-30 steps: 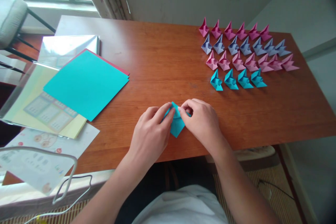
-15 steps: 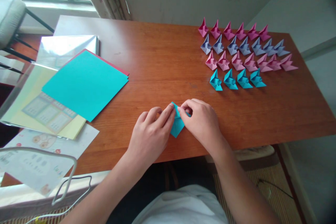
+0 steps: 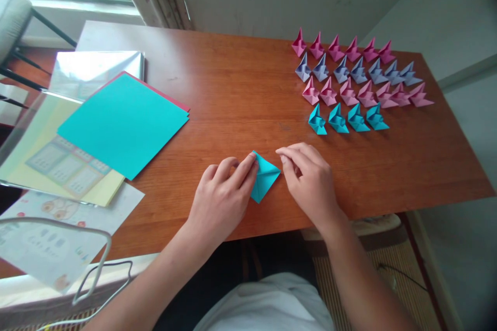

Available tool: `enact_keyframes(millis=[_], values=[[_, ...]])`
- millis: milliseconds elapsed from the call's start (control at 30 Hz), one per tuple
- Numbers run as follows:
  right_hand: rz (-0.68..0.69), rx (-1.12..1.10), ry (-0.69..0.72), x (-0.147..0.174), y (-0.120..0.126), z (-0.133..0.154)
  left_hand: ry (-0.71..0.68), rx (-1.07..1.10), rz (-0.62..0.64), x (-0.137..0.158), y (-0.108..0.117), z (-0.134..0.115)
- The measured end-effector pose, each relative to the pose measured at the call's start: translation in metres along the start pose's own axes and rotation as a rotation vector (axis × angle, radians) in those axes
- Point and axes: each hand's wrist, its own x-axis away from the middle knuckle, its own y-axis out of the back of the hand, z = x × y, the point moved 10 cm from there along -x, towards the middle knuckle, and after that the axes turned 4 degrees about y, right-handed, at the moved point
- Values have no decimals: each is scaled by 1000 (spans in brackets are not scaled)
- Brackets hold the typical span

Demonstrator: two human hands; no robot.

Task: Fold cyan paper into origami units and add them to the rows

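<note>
A small teal origami paper point(image 3: 267, 177), folded into a diamond with creases across it, lies on the table near its front edge. My left hand point(image 3: 225, 194) holds it down, fingertips pressed on its top corner and the hand covering its left part. Just right of the paper, apart from it, my right hand point(image 3: 308, 181) hovers with thumb and forefinger together. Nothing shows between those fingers. Beyond my right hand stands a row of teal folded paper pieces point(image 3: 337, 118), each with pointed tips.
Behind the teal row are rows of pink point(image 3: 348, 92), lavender point(image 3: 341, 69) and magenta paper pieces point(image 3: 336, 48). At left, large teal sheets point(image 3: 124, 124) overlap a yellow pack point(image 3: 27, 150) and a printed sheet point(image 3: 70, 232). A white cable point(image 3: 104, 261) hangs at the lower left.
My right hand has let go of the paper and moved right. The paper's right side, turned up and covered before, now lies flat and uncovered. My left hand has stayed in place.
</note>
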Motion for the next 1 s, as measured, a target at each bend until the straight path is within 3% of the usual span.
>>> enact_keyframes(millis=[167,400,633,833,1000], values=[[65,12,111,16,-9,14,1,-4,-13,-1,2,0],[122,-66,-23,-14,-19,-5,-8,-9,-4,-1,1,-1],[314,-82,-100,-54,-42,-10,19,0,-20,0,0,4],[347,34,-121,-59,-47,-12,32,21,-31,-1,4,1],[365,51,-135,-56,-49,-12,76,84,-18,3,10,-23]])
